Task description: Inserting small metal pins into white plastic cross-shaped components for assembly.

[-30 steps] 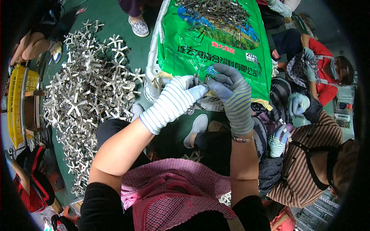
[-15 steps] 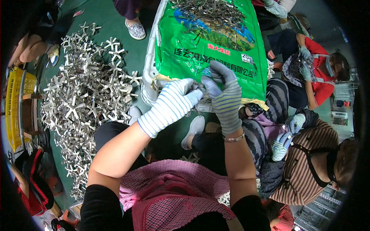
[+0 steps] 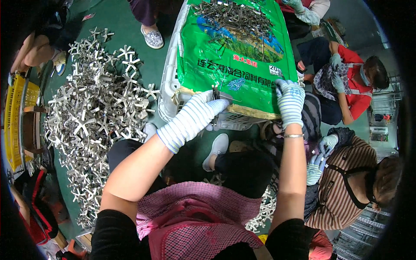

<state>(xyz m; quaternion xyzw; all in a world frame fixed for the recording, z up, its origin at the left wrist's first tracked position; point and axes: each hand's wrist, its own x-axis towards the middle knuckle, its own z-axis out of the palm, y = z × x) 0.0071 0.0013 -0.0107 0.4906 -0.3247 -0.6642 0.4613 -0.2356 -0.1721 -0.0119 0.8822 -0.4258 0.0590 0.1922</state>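
while the striped, knit-gloved left hand [image 3: 195, 115] pinches a small grey metal piece [image 3: 223, 96], the matching right hand [image 3: 289, 100], fingers bent, is by the glossy green plastic sack [image 3: 255, 96]; its grip i cannot tell. handling one piece seems the step; next calls for a steady pinch. thin dark metal scraps [image 3: 240, 19] lie beyond both hands, star-shaped silvery metal castings [image 3: 82, 123] left of the left.

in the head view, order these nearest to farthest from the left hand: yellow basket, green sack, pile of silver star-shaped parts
1. Green sack: just beyond the left hand.
2. Silver pile: on the floor, left.
3. Yellow basket: far left.
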